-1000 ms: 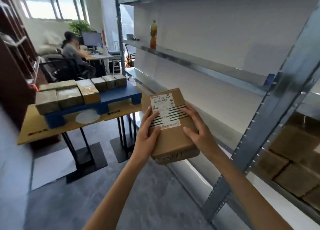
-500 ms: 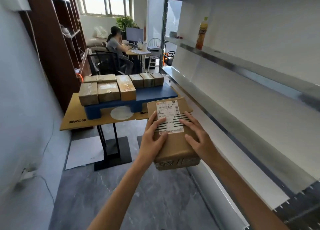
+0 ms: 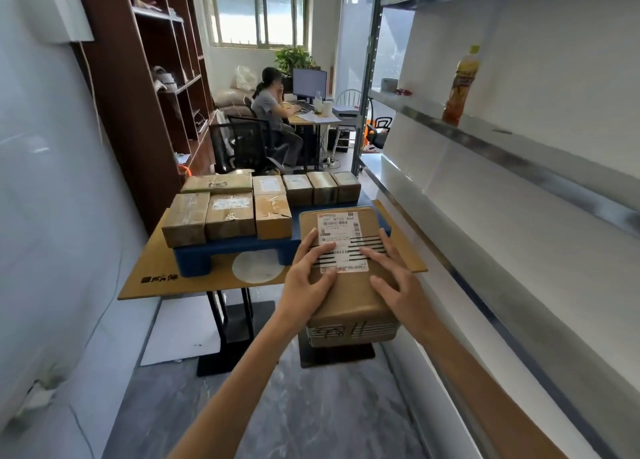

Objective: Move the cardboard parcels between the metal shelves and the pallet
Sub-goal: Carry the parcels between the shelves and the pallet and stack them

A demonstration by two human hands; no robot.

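A brown wooden bookcase [image 3: 149, 119] stands against the left wall. Right of it, a table with a cardboard top [image 3: 149, 268] bears a blue pallet [image 3: 194, 263]. On the pallet lie taped parcels [image 3: 230, 214] in two rows, one layer deep, packed against each other over its left and rear parts. Behind the table a seated person [image 3: 273, 112] faces a desk with a monitor [image 3: 309, 83], and a potted plant [image 3: 294, 59] stands by the window.

Nearer the camera, the left hand [image 3: 308, 280] grips the left side of a cardboard parcel [image 3: 349, 303] — fingers spread across the top, their tips on the white shipping label [image 3: 341, 230]. The parcel is carried in the air, roughly level, its long side pointing away. Its far end covers the pallet's right front corner in the view; whether it is over the pallet or short of it cannot be told. The right hand [image 3: 398, 282] holds the right side likewise, fingers fanned over the top and touching the label's edge.

To the right run the metal shelves [image 3: 519, 155] with white back panels — on one stands a bottle of orange-brown drink [image 3: 460, 84], upright, well apart from the parcel.
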